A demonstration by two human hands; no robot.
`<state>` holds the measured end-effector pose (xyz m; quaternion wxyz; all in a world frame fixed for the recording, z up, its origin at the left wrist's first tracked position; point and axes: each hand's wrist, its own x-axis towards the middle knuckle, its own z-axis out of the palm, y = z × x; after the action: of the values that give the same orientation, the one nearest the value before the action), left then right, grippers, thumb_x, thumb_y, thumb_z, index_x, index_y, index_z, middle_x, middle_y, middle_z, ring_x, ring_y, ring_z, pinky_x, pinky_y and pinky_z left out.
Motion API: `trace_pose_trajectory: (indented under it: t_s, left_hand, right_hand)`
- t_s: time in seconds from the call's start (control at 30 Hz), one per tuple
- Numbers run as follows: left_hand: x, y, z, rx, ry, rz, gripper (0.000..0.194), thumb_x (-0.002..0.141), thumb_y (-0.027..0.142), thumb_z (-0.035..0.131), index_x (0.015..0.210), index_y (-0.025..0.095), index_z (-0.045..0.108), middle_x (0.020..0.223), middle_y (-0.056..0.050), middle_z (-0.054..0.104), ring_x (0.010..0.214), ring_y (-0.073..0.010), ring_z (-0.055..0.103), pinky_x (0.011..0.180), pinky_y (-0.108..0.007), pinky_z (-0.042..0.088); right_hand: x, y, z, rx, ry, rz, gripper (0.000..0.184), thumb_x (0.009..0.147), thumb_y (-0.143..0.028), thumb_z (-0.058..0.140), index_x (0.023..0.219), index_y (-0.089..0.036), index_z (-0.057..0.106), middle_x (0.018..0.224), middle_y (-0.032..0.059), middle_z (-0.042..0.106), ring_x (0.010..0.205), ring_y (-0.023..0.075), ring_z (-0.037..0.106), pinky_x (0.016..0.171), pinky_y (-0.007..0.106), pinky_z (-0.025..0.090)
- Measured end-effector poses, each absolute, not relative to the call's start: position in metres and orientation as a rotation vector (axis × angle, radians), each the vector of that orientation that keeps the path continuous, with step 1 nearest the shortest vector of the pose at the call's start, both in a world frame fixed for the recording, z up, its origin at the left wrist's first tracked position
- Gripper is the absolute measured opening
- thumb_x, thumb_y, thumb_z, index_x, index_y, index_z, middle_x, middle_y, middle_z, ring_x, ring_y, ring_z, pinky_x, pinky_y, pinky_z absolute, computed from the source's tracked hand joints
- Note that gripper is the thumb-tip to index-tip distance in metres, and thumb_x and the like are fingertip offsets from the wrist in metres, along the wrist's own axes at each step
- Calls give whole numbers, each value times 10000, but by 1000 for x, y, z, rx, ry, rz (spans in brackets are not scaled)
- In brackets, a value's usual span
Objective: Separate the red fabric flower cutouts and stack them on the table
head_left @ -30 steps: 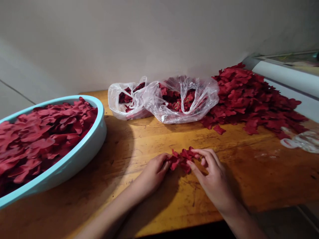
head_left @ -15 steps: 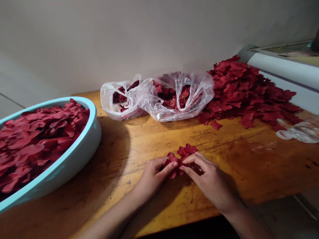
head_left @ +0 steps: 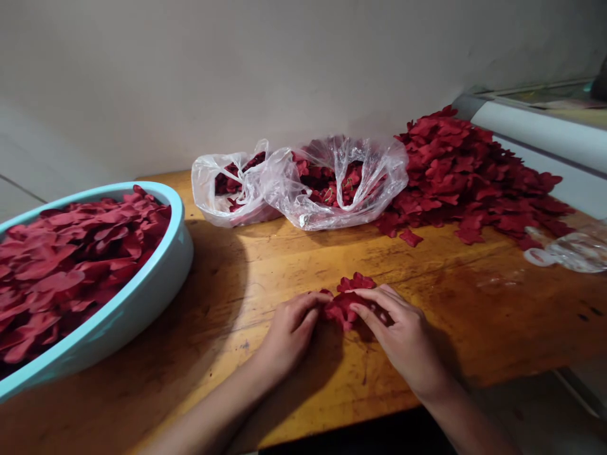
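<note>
We see both forearms come in over the near edge of the table [head_left: 284, 414]. Left hand [head_left: 291, 328] and right hand [head_left: 398, 325] sit low over the wood, roughly mid-length of that edge, just apart. Between them: a small bunch of red petals [head_left: 344, 311]. Right grip closed on it, thumb and index finger pinching the bunch's right side. Left grip also closed, bent fingers holding the left end; we can't make out the exact contact at the thumb tip. A few more petals show just beyond the fingertips, toward the far edge.

Left end of the table: big light-blue basin [head_left: 177, 218], heaped with red petals, cut off by our view, its rim reaching near the far left corner. Toward the right end: crumpled clear plastic [head_left: 581, 251] lying flat, a whitish ring-like part on its left.

Farther back, along the far edge, we have two clear plastic bags side by side, touching: smaller bag [head_left: 215, 205] on the left, larger bag [head_left: 327, 218] on the right, red petals inside both. Far right corner: tall loose petal pile [head_left: 474, 180], up against the bigger bag. Pale grey unit [head_left: 545, 126] just behind it, plain wall [head_left: 284, 69] at the back.
</note>
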<state>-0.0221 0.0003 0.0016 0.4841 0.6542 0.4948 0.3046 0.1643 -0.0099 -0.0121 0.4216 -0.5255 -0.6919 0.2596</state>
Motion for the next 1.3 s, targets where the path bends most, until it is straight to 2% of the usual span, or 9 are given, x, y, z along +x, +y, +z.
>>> trace_pose_trajectory:
  t_s: [0.1,0.27,0.47,0.63,0.73,0.9,1.03,1.13,1.3]
  left_hand:
    - [-20,-2,9,1638,1184,716,269,889,227,398,1008,171,633,1072,-66,661,991,-189,580,910,-314,405]
    - [-15,-2,10,1610,1231,694,254,843,333,526,965,155,658,957,-80,683,863,-201,609,789,-301,456]
    - [-13,0,9,1492,1288,746,230,833,335,543,758,144,648,740,-41,671,672,-149,572,630,-241,431]
    - [-13,0,9,1444,1269,783,174,820,300,560,841,154,654,813,-44,675,736,-156,575,692,-257,437]
    - [-14,0,8,1328,1263,837,174,820,296,559,857,151,647,822,-40,668,734,-150,571,681,-247,434]
    - [-15,2,9,1302,1299,836,204,831,316,545,764,138,620,754,-36,651,701,-146,561,656,-241,421]
    - [-15,0,8,1475,1286,820,189,849,296,522,751,154,599,733,-19,632,698,-143,559,664,-240,419]
    - [-14,-2,6,1643,1245,799,194,867,291,494,745,168,581,751,-15,618,723,-146,561,683,-243,421]
    - [-13,-5,5,1740,1238,755,304,901,326,434,679,164,564,689,-17,586,668,-141,538,641,-243,410]
  right_hand:
    - [164,-12,-13,-1365,-1659,719,59,833,-242,592,890,-227,598,820,3,643,719,153,622,653,273,499]
    - [163,-13,-10,-1313,-1757,718,79,854,-201,552,800,-228,602,765,-11,621,733,148,615,689,274,487]
    - [161,-10,-2,-1218,-1826,661,178,893,-204,496,916,-248,667,840,17,651,839,171,612,779,324,503]
    - [162,-10,-8,-1280,-1767,633,185,886,-216,509,1000,-252,650,953,25,674,926,185,615,848,357,498]
    - [164,-8,-15,-1376,-1646,675,221,881,-269,519,1090,-250,588,1034,42,655,912,188,629,812,349,522]
    - [166,-5,-14,-1484,-1616,379,337,810,-341,604,1116,-215,543,1009,84,558,925,229,564,804,387,491]
    - [161,-7,-3,-1317,-1779,502,221,835,-387,572,983,-222,575,969,66,576,937,223,542,802,365,470]
    - [156,-10,-1,-1231,-1854,577,112,833,-338,593,820,-227,579,806,25,615,845,203,561,787,355,461]
    - [154,-10,-6,-1204,-1761,603,166,846,-274,581,692,-220,552,688,-6,590,708,165,560,721,321,460]
